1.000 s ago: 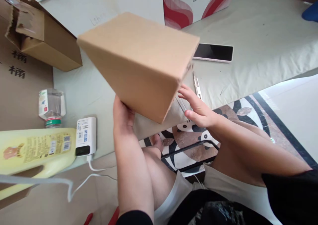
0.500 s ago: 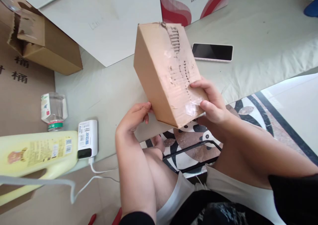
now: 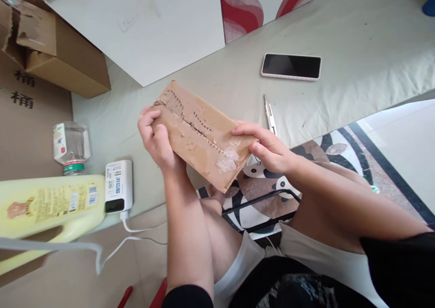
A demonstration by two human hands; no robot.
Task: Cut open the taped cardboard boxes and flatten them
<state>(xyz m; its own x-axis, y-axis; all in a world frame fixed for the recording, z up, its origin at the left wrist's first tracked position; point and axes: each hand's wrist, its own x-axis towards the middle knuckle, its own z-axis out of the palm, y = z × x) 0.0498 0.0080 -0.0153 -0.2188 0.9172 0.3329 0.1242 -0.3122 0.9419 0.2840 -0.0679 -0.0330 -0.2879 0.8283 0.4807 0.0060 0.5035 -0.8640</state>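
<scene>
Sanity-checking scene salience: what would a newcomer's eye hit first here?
Probably the brown box, held mid-picture between the left hand and right hand, its scuffed, torn face toward the camera and a patch of clear tape near the right hand. Next, the red-and-white carton at the top edge and the pale yellow jug at the left edge.

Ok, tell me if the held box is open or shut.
The box looks shut on its seamed face: flaps lie flat, tape at one end; opposite face hidden.
</scene>
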